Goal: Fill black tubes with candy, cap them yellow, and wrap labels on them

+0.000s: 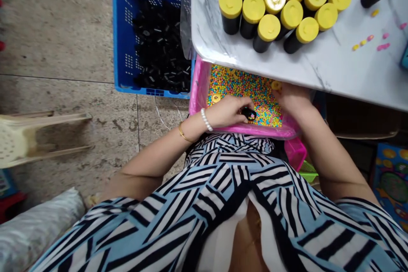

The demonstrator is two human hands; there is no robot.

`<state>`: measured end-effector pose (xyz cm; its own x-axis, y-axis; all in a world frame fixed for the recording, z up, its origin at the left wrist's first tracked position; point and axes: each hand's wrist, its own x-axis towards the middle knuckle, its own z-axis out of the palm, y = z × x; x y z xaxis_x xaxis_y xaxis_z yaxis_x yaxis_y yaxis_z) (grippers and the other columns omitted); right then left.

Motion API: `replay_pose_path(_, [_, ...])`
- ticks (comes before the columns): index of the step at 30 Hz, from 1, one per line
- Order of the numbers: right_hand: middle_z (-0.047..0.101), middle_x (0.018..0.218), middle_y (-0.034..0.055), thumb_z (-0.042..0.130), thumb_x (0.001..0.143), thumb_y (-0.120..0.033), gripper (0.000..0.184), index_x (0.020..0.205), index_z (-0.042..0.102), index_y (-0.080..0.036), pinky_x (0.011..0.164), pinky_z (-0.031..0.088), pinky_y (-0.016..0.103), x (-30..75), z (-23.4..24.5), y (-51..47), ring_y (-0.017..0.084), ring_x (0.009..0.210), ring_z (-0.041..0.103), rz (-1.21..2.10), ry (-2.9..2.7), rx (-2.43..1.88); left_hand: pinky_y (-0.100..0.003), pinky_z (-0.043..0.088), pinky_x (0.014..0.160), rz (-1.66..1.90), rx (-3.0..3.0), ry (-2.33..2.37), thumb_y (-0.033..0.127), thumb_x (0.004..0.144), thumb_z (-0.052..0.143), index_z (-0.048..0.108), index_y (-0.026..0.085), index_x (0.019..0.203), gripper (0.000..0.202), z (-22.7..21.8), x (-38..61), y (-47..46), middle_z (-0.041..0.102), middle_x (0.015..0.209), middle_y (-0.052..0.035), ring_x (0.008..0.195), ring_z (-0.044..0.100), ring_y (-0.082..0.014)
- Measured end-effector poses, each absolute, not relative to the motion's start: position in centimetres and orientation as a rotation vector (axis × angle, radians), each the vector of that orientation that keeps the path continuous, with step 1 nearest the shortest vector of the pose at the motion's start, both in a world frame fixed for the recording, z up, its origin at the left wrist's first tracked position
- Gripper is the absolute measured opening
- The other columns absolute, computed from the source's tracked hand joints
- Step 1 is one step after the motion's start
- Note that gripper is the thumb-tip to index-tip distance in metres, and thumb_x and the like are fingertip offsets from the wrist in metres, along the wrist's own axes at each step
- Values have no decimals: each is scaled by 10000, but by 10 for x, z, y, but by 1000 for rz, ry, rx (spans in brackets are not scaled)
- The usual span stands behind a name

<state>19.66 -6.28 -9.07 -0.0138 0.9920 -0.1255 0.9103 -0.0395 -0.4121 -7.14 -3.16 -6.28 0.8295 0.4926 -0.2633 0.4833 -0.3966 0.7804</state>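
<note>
My left hand [230,110] is closed around a black tube [249,113], tilted so its open end shows a few coloured beads inside. It is over the front part of a pink tray [219,131] of small multicoloured candy-like beads [264,108]. At the tray's right side, my right hand [292,97] has its fingers at a yellow cap [276,85] and seems to pinch it; the table edge and the hand itself hide part of the grip. Another yellow cap [216,98] lies on the beads at the left, and more lie towards the back.
Above the tray juts a marbled white table [219,46] with many black tubes with yellow caps [268,28] standing on it and loose beads [363,42] at the right. A blue crate [123,51] of black tubes stands left. A cream stool [19,140] is farther left.
</note>
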Motion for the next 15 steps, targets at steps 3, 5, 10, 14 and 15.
replay_pose_path(3, [756, 1170, 175, 705, 841, -334, 386, 1202, 689, -198, 1035, 534, 563, 199, -79, -83, 393, 1086, 696, 566, -2018, -2106, -267, 532, 887, 64, 1894, 662, 244, 849, 762, 715, 217, 1267, 421, -57, -85, -29, 795, 1112, -40, 985, 742, -184])
replay_pose_path(5, [774, 1094, 139, 720, 829, -331, 368, 1175, 712, -207, 912, 583, 483, 200, -73, -93, 334, 951, 716, 604, -1972, -2086, -276, 539, 935, 103, 1801, 628, 240, 871, 731, 725, 237, 1288, 417, -57, -90, -29, 791, 1163, -40, 1036, 742, -184])
replay_pose_path(10, [778, 829, 55, 628, 940, -422, 275, 940, 795, -203, 669, 536, 322, 195, -63, -109, 202, 701, 691, 904, -1683, -1988, -274, 567, 842, 240, 1598, 655, 194, 873, 698, 719, 196, 1270, 397, -60, -86, -41, 784, 1091, -59, 925, 736, -168])
replay_pose_path(14, [728, 708, 6, 731, 876, -463, 329, 1073, 810, -211, 528, 480, 267, 184, -39, -122, 144, 551, 624, 1191, -1390, -1925, -297, 559, 949, 533, 1609, 689, 191, 864, 741, 690, 171, 1214, 355, -47, -75, -52, 757, 1191, -86, 1052, 714, -172])
replay_pose_path(15, [730, 728, 1, 773, 847, -458, 357, 1114, 800, -222, 512, 482, 259, 181, -28, -125, 132, 534, 615, 1255, -1300, -1876, -301, 555, 969, 608, 1647, 689, 202, 865, 755, 690, 175, 1202, 344, -41, -71, -54, 759, 1192, -81, 1065, 711, -171])
